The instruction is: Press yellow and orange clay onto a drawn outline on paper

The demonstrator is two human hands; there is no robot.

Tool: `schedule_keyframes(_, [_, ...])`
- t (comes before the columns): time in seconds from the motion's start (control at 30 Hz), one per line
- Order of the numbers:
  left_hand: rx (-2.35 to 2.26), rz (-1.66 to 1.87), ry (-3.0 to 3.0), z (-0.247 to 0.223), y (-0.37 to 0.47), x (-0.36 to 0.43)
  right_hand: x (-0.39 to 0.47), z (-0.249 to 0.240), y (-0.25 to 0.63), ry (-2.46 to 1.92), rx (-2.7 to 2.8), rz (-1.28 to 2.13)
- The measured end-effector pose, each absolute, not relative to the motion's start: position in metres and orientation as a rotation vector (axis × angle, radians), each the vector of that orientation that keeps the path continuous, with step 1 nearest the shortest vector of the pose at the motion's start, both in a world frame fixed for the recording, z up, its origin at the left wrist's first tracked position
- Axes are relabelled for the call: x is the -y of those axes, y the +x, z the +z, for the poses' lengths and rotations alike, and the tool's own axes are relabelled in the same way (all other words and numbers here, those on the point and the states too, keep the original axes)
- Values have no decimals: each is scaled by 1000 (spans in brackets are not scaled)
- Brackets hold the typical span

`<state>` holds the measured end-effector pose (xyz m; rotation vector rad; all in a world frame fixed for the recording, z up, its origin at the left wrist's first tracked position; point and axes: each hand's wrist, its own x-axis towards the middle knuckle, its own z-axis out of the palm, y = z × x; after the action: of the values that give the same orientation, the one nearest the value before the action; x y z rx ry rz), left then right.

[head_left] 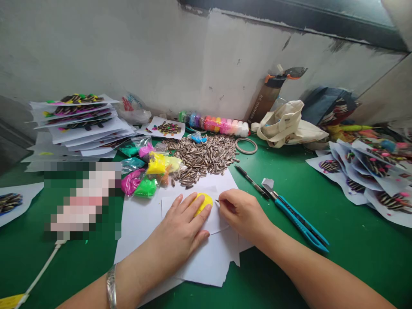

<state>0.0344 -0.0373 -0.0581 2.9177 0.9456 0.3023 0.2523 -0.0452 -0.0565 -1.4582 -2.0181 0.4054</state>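
My left hand (185, 223) lies flat with its fingers spread on white paper (206, 266), over a flattened yellow clay piece (203, 204). Part of the clay is hidden under the fingers. Just right of it, my right hand (243, 210) is closed in a pinch on what looks like a sunflower seed (217, 201); only its dark tip shows, pointing at the clay. Beyond the paper spreads a heap of striped sunflower seeds (206, 152). Small bags of coloured clay, among them a yellow bag (157, 164) and a green bag (145, 188), sit left of the heap.
Blue tweezers (299, 221) and a black pen (251, 181) lie to the right. Stacked seed pictures stand at left (86, 128) and right (370, 167). At the back are clay tubs (222, 124), a tape roll (246, 146), a cloth bag (286, 124) and a bottle (267, 96).
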Motion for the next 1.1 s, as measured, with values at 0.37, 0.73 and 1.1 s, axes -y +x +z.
schedule_keyframes(0.37, [-955, 232, 2902, -58, 32, 38, 37, -62, 254, -1497, 1975, 496])
schedule_keyframes(0.73, [-967, 165, 2805, -46, 35, 38, 36, -66, 256, -1461, 1983, 489])
schedule_keyframes(1.1, [-983, 192, 2806, -52, 35, 37, 29, -65, 263, -1242, 2175, 566])
